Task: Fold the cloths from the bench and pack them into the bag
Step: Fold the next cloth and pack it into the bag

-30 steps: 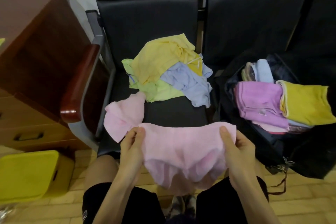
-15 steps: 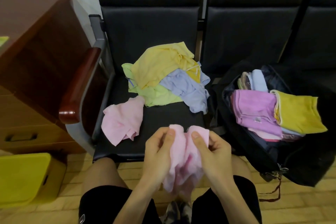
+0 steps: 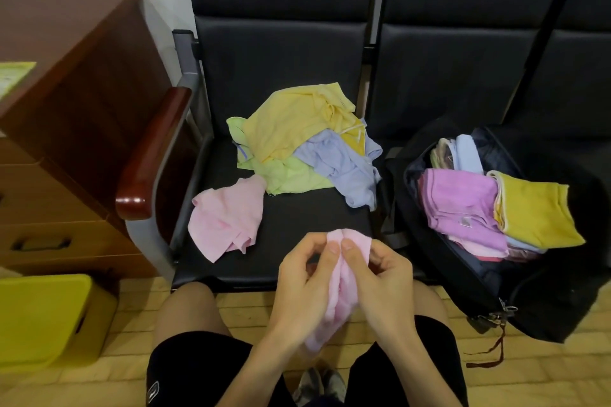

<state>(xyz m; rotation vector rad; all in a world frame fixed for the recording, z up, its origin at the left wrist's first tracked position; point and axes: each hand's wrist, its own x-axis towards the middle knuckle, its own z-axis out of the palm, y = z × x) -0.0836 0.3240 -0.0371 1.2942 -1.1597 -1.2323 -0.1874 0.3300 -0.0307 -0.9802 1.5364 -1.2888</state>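
Head view: folding step; left hand [image 3: 305, 281] and right hand [image 3: 383, 277] fingers [image 3: 332, 253] curled, pinching the pink cloth [image 3: 342, 294] top edges together, rest hanging below the fingers; next likely another halving, then a carry right of the fingers into the bag [image 3: 562, 301]; unfolded pile [image 3: 297, 142] lies beyond the fingers on the counter [image 3: 297, 231].

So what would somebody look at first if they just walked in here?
Probably the hands up front: the left hand and right hand pinch a bunched pink cloth above the person's knees. Next comes the bright heap of yellow, green and blue cloths on the bench seat, with a second pink cloth beside it. To the right, the open black bag holds a folded purple cloth and a yellow cloth.
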